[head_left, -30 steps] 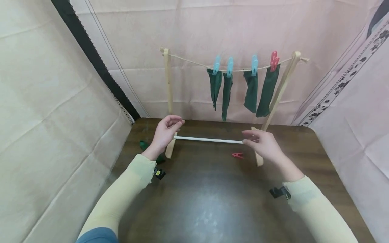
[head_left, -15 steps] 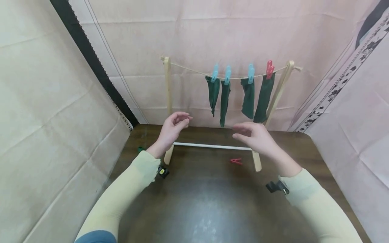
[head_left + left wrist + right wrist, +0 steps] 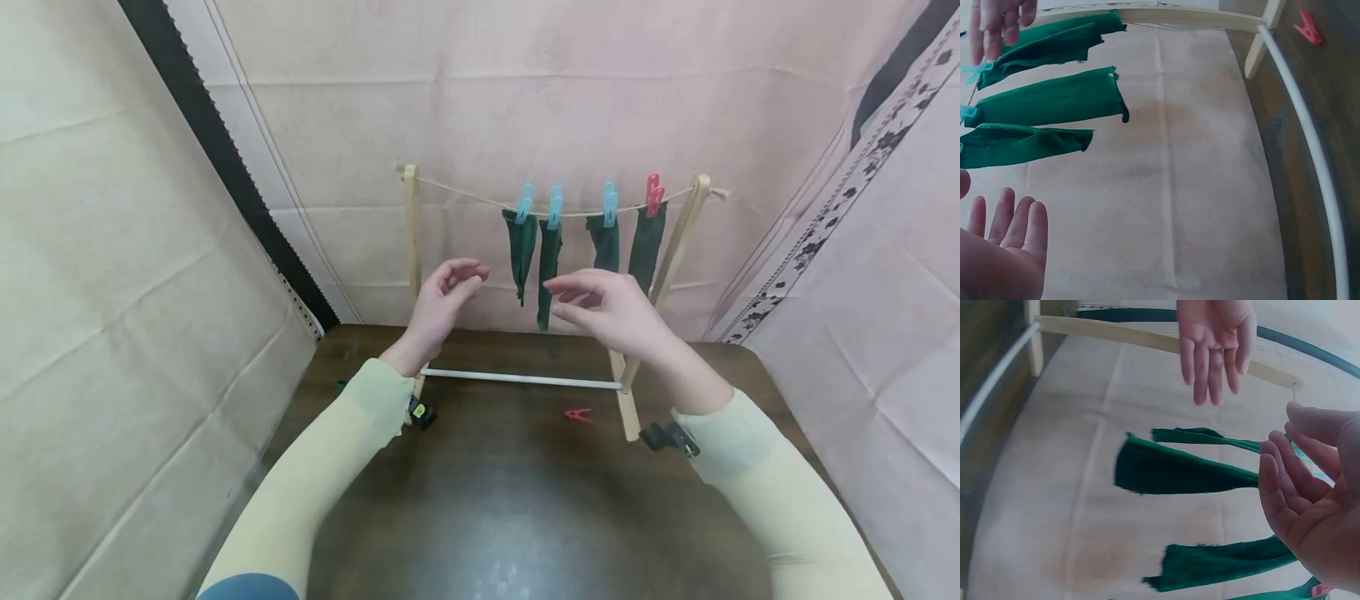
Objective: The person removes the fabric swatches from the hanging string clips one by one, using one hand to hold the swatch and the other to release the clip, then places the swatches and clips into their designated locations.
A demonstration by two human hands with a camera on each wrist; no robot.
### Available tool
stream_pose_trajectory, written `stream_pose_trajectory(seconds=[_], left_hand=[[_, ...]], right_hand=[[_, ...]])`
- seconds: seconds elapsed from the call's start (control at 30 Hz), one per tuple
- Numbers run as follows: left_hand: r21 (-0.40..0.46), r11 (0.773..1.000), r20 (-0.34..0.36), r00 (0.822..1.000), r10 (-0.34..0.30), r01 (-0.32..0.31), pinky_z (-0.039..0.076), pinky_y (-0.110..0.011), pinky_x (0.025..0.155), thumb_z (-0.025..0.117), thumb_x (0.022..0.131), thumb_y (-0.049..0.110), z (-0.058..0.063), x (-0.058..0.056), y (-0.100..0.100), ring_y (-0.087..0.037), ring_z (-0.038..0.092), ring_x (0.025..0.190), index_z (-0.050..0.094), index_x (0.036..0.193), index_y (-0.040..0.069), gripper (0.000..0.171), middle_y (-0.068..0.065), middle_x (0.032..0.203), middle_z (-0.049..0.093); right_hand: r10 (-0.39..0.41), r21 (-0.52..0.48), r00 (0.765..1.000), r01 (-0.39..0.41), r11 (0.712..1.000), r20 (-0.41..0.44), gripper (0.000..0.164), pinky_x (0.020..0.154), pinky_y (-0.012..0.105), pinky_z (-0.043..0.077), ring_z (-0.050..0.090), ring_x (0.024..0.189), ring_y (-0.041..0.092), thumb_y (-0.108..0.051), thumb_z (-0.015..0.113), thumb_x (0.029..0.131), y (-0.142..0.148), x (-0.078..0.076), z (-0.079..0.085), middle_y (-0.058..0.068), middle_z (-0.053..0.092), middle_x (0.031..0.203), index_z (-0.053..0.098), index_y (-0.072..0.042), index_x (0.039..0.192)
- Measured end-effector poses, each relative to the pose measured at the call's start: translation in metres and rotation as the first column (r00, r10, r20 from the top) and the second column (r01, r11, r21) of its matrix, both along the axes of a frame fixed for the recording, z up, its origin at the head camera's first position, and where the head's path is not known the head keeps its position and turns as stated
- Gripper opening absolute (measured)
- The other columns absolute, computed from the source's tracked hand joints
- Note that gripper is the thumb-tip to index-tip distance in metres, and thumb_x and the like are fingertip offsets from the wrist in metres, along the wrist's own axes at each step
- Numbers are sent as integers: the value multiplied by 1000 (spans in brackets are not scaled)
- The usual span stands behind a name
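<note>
- The left hand is empty, its fingers relaxed and the thumb apart, just inside the rack's left post.
- The right hand holds nothing either, fingers loosely bent; whether it touches a cloth cannot be told.
- Four green cloths hang from the cord above the counter's far edge, three under blue pegs, the rightmost under a red peg.
- A loose red peg lies on the counter, in front of the white rod; a low sleeve could knock it towards the near edge.
- Fingertips brushing the cloths could swing the cord and work a peg loose.
- The right wrist's black camera, near the rack's right foot, could catch it and shift the rack.
</note>
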State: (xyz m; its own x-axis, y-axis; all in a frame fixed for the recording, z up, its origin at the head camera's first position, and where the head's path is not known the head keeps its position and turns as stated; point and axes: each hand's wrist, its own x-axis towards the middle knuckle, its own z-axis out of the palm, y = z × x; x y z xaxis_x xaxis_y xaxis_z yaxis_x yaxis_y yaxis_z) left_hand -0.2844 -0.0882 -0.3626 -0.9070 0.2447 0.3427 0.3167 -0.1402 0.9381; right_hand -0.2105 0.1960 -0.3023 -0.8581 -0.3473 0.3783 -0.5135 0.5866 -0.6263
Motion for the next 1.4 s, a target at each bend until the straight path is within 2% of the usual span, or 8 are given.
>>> stream_pose_trajectory(seconds=[0.37,0.57,0.73,0.8,0.97,1.13,1.23,1.4], left_hand=[[37,999,-20,1000,1,-1,47,-37,116,67,108,14,19,-13,24,-23,60,135,57,147,3,42,-11,143,66],[81,997,-16,1000,-9,11,47,-34,115,68,107,14,31,-15,35,-20,59,136,58,148,6,43,-9,144,66],[90,996,-27,1000,12,-10,48,-32,114,68,107,15,40,-17,41,-19,60,135,60,147,8,41,-8,143,66],[105,994,-24,1000,20,-17,48,-32,114,67,107,14,42,-19,41,-19,61,134,61,146,7,40,-9,143,66],[180,983,7,1000,20,-21,49,-35,113,64,108,9,45,-24,40,-25,62,133,63,143,3,35,-12,139,68],[198,980,30,999,30,-35,51,-35,111,65,108,9,47,-29,40,-33,61,135,68,137,3,30,-13,134,71],[188,982,28,999,29,-34,50,-35,111,68,106,8,48,-30,41,-30,62,133,70,135,4,29,-12,134,70],[162,987,4,1000,23,-24,50,-35,112,71,105,10,51,-32,45,-23,64,128,70,135,3,31,-10,136,70]], right_hand=[[70,-19,987,-74,997,-146,33,91,40,61,72,102,13,-17,82,98,-13,-8,40,-2,76,125,77,-16,131],[58,-26,965,-67,997,-258,32,93,43,59,73,100,15,-17,81,98,-16,-16,63,-1,75,128,78,-15,130],[17,-37,946,-31,999,-324,32,86,42,60,75,98,14,-16,81,99,-17,-23,77,-4,75,129,78,-18,131],[-2,-35,945,-10,999,-326,32,85,41,60,75,99,14,-17,80,99,-18,-27,80,-5,74,130,78,-19,131],[-60,-39,957,51,998,-284,33,90,41,61,75,104,17,-22,79,100,-18,-35,84,-5,73,134,77,-21,133],[-110,-33,965,105,994,-238,37,95,42,60,73,112,21,-29,77,102,-19,-44,89,-6,70,140,74,-23,138],[-108,18,969,115,993,-221,43,98,43,59,71,117,25,-33,76,102,-22,-50,95,-4,67,144,71,-21,142],[-68,105,984,86,991,-165,51,106,46,55,67,126,30,-34,76,102,-28,-57,105,0,62,152,65,-17,149]])
